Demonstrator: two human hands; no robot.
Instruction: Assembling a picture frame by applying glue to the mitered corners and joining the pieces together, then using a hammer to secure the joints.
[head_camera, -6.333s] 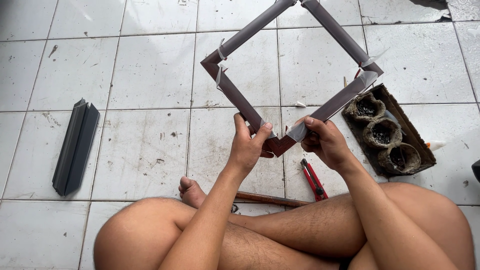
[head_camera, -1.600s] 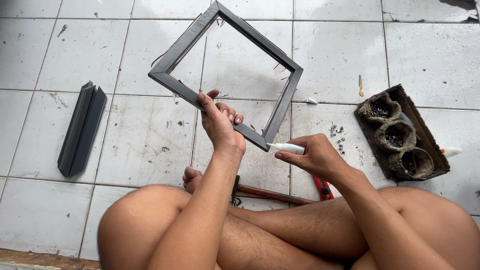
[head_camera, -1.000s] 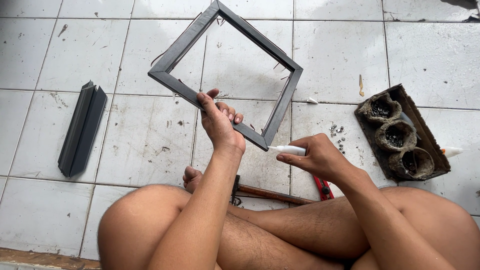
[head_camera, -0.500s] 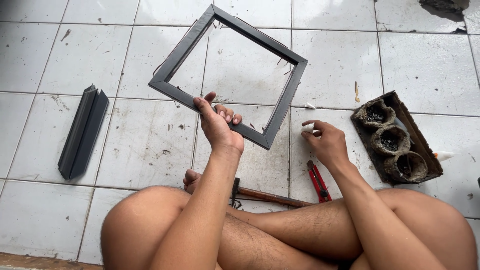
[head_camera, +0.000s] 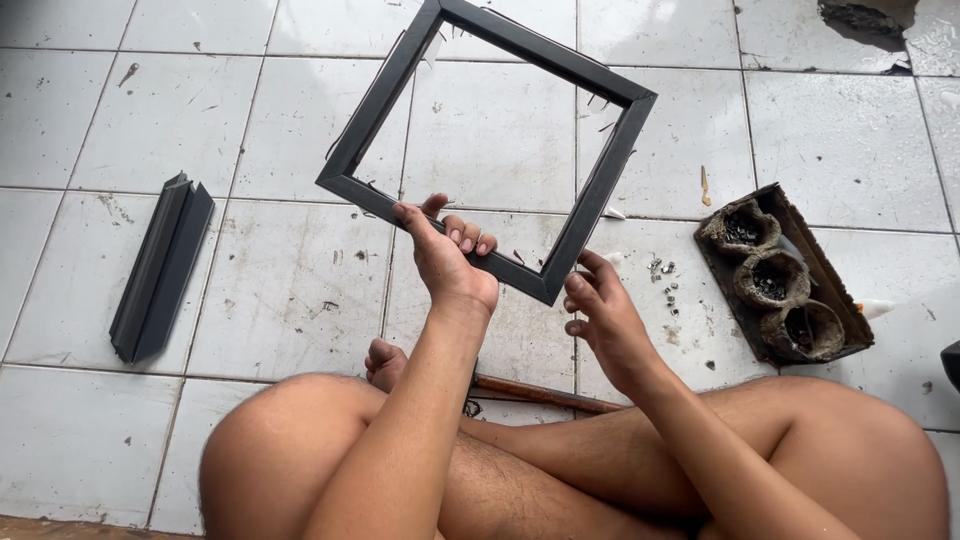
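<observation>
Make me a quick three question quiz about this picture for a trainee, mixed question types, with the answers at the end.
1. True or false: the left hand grips the lower edge of the square dark frame.
2. What is the right hand doing? A) clamped on the frame, B) open with fingers spread, just below the frame's bottom corner, C) resting on the tray.
3. Fill in: the dark tray at the right holds ___ round nest-like cups.

Key
1. True.
2. B. Whether it touches the corner is unclear.
3. Three. The loose dark profile pieces lie on the tiled floor at the left, apart from it.
</observation>
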